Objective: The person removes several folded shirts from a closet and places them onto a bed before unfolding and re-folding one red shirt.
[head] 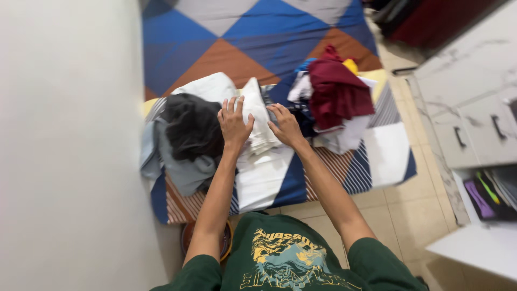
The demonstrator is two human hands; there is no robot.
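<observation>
I see my left hand (233, 125) and right hand (285, 126), fingers spread flat, pressing a folded white cloth (257, 121) on the patterned mattress (328, 171), between a dark garment (191, 125) and a maroon garment (337, 91). I'd smooth outward, keeping edges aligned.

The white garment (257, 121) is soft, creased matt cloth, like the maroon one (336, 91). The patterned bedsheet (269, 37) is smooth woven cloth; the floor tiles (414, 210) are glossy.
</observation>
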